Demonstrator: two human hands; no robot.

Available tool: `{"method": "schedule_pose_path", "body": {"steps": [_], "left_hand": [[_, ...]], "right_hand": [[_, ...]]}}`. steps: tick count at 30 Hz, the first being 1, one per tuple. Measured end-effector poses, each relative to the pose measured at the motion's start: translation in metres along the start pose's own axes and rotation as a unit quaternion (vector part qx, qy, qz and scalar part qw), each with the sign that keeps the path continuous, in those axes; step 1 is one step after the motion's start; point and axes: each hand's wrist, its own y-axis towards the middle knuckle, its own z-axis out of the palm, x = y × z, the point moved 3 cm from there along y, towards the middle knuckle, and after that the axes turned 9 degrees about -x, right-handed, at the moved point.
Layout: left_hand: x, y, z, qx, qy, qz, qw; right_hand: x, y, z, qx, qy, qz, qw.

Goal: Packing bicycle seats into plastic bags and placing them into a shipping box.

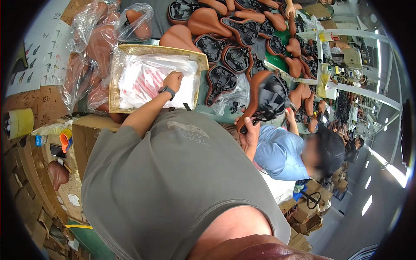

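My right hand [250, 135] grips a brown bicycle saddle [258, 93] by its narrow nose. The saddle is held up on end, its black underside facing right. Over a cardboard box [113, 89] lined with white plastic bags [141, 82] with red print, my left hand [172, 81] rests with curled fingers against the bags. Whether a bag edge is pinched in those fingers is hidden. Several more saddles [209, 22] lie on the table beyond the box, some with their black undersides up.
Saddles wrapped in clear plastic [99, 47] are heaped left of the box. A co-worker in a blue shirt [279, 149] stands close on my right. Far left are a tape roll [21, 122] and an orange tape dispenser [66, 139]. A white metal frame [368, 97] rises at right.
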Motion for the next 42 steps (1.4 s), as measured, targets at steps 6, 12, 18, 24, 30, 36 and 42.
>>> {"method": "schedule_pose_path", "body": {"steps": [6, 12, 18, 24, 30, 36, 42], "left_hand": [[-0.090, -0.058, -0.134, 0.041, -0.045, 0.157, 0.986], [-0.104, -0.097, -0.179, 0.102, -0.153, 0.048, 0.982], [-0.078, -0.121, -0.286, -0.063, -0.808, -0.208, 0.547], [-0.031, -0.101, -0.310, -0.102, -0.659, -0.077, 0.741], [-0.180, -0.081, -0.264, 0.026, -0.135, 0.163, 0.977], [-0.177, -0.087, -0.231, 0.214, -0.355, 0.065, 0.908], [-0.123, -0.053, -0.273, 0.069, -0.813, -0.222, 0.534]], "right_hand": [[-0.032, 0.021, 0.082, 0.191, -0.051, 0.125, 0.972], [-0.061, 0.027, 0.190, 0.345, -0.089, 0.277, 0.892], [-0.078, 0.048, 0.163, 0.248, 0.192, 0.388, 0.867], [-0.013, 0.021, 0.128, 0.310, 0.043, 0.134, 0.940], [0.017, -0.016, 0.137, 0.349, -0.043, 0.144, 0.925], [-0.010, 0.003, 0.127, 0.245, 0.052, 0.227, 0.941], [-0.012, 0.016, 0.104, 0.317, 0.192, 0.145, 0.918]]}}
